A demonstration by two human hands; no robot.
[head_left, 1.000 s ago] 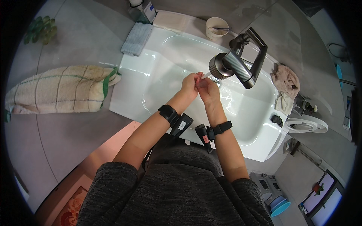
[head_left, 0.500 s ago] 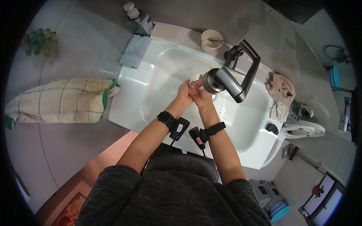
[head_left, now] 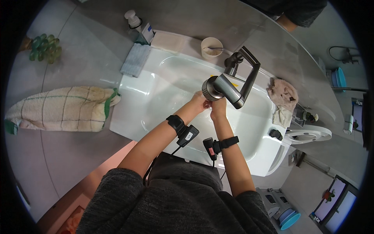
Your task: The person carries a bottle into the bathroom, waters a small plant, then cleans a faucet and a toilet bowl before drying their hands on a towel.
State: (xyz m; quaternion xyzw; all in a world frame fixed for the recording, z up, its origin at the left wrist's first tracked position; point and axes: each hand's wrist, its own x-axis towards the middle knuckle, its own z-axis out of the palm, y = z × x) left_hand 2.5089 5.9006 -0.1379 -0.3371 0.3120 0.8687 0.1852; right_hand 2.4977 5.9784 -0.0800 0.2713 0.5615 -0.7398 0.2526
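Observation:
Both of my hands are together beneath the head of a dark grey metal faucet [head_left: 230, 91], over a white washbasin [head_left: 156, 105]. My left hand [head_left: 199, 101] comes in from the left, and a few curled fingertips show beside my right hand. My right hand [head_left: 219, 108] is close against it, its fingers covered by the faucet head. No object shows in either hand, though the faucet hides much of them. Each wrist wears a black strap with a small black box, one on the left [head_left: 187, 135] and one on the right [head_left: 210, 148].
On the back rim stand a cup [head_left: 211, 48] with a thin stick in it, a pump bottle [head_left: 133, 19] and a folded blue-grey cloth [head_left: 136, 59]. A checked towel [head_left: 66, 109] lies on the left counter. Pinkish cloths [head_left: 282, 94] and a black knob-like object [head_left: 276, 134] sit at right.
My hands have shifted further under the faucet head, so their fingers are more hidden. The whole view has moved slightly, and a reflected arm now shows at the top right.

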